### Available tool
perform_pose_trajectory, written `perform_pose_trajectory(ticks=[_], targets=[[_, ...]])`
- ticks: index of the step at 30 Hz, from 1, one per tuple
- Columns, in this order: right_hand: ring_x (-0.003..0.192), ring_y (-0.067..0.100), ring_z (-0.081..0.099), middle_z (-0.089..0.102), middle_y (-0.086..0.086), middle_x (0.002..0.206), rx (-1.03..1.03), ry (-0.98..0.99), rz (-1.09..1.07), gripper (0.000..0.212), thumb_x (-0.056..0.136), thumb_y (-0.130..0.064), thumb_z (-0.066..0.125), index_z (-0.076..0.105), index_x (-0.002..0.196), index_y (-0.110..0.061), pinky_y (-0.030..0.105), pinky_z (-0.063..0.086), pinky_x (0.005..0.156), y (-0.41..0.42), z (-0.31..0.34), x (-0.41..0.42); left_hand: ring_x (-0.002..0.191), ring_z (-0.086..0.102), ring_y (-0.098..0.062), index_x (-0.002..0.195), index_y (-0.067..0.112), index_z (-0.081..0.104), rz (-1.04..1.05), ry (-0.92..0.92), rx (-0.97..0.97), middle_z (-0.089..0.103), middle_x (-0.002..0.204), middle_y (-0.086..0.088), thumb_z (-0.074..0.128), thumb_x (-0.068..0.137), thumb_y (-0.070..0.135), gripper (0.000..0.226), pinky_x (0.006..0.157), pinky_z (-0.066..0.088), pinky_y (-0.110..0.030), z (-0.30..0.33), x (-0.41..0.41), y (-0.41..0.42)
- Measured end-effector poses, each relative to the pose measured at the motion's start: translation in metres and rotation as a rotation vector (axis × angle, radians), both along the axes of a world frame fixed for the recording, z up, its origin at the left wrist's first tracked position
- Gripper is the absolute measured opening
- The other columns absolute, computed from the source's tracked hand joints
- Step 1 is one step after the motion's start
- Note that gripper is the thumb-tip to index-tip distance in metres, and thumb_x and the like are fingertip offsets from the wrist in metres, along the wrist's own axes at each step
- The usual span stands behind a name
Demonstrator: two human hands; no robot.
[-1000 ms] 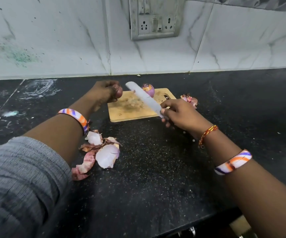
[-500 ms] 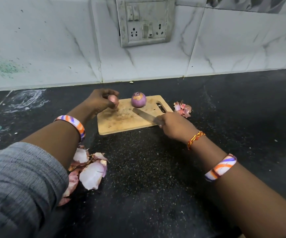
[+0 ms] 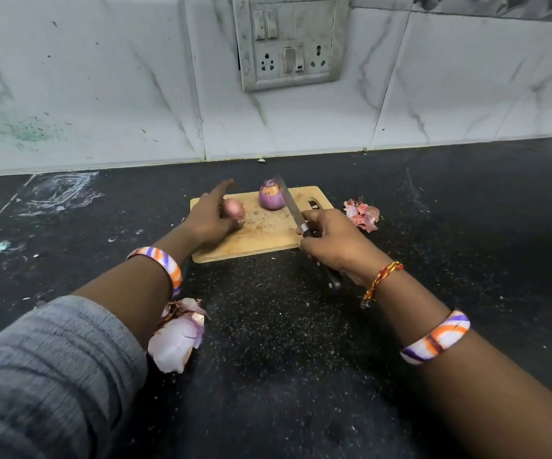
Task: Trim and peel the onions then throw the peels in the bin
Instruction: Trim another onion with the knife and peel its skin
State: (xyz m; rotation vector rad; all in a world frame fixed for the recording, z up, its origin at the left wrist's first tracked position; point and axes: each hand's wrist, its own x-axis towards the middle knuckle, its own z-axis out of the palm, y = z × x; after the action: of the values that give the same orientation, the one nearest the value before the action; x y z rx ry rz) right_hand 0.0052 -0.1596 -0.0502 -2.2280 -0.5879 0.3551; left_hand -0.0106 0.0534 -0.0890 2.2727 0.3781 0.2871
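Note:
A wooden cutting board (image 3: 261, 243) lies on the black counter. My left hand (image 3: 210, 217) holds a small unpeeled onion (image 3: 233, 208) against the board's left part, index finger stretched out. A peeled purple onion (image 3: 270, 195) stands at the board's far side. My right hand (image 3: 337, 241) grips a knife (image 3: 289, 203) by its dark handle; the blade points away and lies just right of the purple onion. A pile of onion peels (image 3: 177, 336) sits by my left forearm. A smaller heap of peels (image 3: 362, 213) lies right of the board.
A tiled wall with a switch and socket plate (image 3: 289, 41) stands behind the counter. White smears (image 3: 59, 192) mark the counter's far left. The counter (image 3: 284, 359) in front of the board is dark and speckled. No bin is in view.
My left hand has brought the small onion down onto the board and stretched out its index finger. My right hand has swung the knife blade from the left to beside the purple onion.

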Motion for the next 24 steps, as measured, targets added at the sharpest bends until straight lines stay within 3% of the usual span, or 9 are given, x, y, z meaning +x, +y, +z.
perform_pose_trajectory(ticks=[2,4,6,8,11,15,17,20,24], targets=[[0.08,0.024,0.056,0.063,0.017,0.106,0.074,-0.01,-0.006,0.025,0.083,-0.002,0.054,0.062,0.105,-0.01,0.045,0.051,0.082,0.002,0.0,0.0,0.116,0.05,-0.029,0.132,0.029,0.043,0.052,-0.037,-0.035,0.043,0.133,-0.017,0.07,0.076,0.012,0.064,0.106,0.039,-0.036,-0.005,0.001,0.003],[0.079,0.023,0.054,0.063,0.018,0.106,0.143,-0.016,-0.007,0.025,0.082,-0.001,0.054,0.063,0.103,-0.01,0.047,0.051,0.082,0.003,0.001,0.0,0.109,0.056,-0.027,0.103,0.033,0.06,0.149,-0.093,-0.164,0.05,0.126,-0.013,0.075,0.067,0.019,0.041,0.1,0.046,-0.041,-0.006,0.002,0.006],[0.079,0.023,0.054,0.062,0.016,0.108,0.188,-0.024,-0.002,0.03,0.082,0.001,0.053,0.063,0.108,-0.01,0.047,0.05,0.082,0.002,0.002,0.002,0.102,0.057,-0.023,0.089,0.028,0.059,0.199,-0.105,-0.148,0.055,0.114,-0.007,0.078,0.064,0.024,0.032,0.09,0.049,-0.034,-0.004,0.004,0.006],[0.078,0.022,0.054,0.062,0.015,0.108,0.217,-0.025,-0.003,0.038,0.083,0.003,0.053,0.061,0.116,-0.011,0.046,0.051,0.082,0.001,0.003,0.004,0.092,0.055,-0.02,0.098,0.014,0.055,0.211,-0.106,-0.041,0.056,0.102,-0.005,0.075,0.072,0.023,0.034,0.077,0.044,-0.029,0.0,0.007,0.003],[0.074,0.022,0.057,0.061,0.011,0.104,0.282,0.033,0.0,0.044,0.085,0.008,0.051,0.057,0.124,-0.01,0.04,0.055,0.068,0.003,0.003,0.01,0.086,0.06,-0.022,0.124,0.015,0.048,0.186,-0.171,-0.045,0.061,0.095,-0.006,0.06,0.086,0.027,0.042,0.078,0.049,-0.031,0.005,0.009,0.001],[0.065,0.018,0.056,0.058,0.006,0.096,0.274,0.073,0.022,0.043,0.088,0.009,0.042,0.055,0.124,-0.01,0.02,0.046,0.039,0.005,0.003,0.015,0.098,0.06,-0.019,0.132,0.022,0.049,0.151,-0.165,-0.104,0.061,0.118,-0.006,0.042,0.095,0.012,0.039,0.08,0.05,-0.02,0.002,0.014,0.003],[0.064,0.018,0.054,0.057,0.009,0.096,0.244,0.079,0.024,0.042,0.088,0.008,0.042,0.054,0.125,-0.009,0.02,0.044,0.039,0.007,0.003,0.016,0.106,0.059,-0.026,0.124,0.016,0.057,0.169,-0.183,-0.026,0.059,0.124,-0.011,0.044,0.092,0.006,0.036,0.092,0.049,-0.035,0.002,0.015,0.004],[0.069,0.024,0.049,0.052,0.012,0.095,0.2,0.126,0.055,0.044,0.084,0.007,0.048,0.053,0.124,-0.009,0.028,0.044,0.052,0.009,0.003,0.018,0.104,0.057,-0.022,0.123,0.013,0.057,0.175,-0.162,0.124,0.058,0.125,-0.01,0.051,0.089,0.009,0.035,0.089,0.043,-0.027,0.001,0.014,0.007],[0.08,0.024,0.054,0.057,0.017,0.109,0.147,0.13,0.084,0.057,0.08,0.008,0.05,0.044,0.134,-0.012,0.035,0.047,0.069,0.013,0.002,0.02,0.112,0.055,-0.027,0.13,0.014,0.049,0.131,-0.099,0.19,0.057,0.127,-0.011,0.068,0.081,0.02,0.052,0.094,0.041,-0.031,-0.005,0.011,0.013]])
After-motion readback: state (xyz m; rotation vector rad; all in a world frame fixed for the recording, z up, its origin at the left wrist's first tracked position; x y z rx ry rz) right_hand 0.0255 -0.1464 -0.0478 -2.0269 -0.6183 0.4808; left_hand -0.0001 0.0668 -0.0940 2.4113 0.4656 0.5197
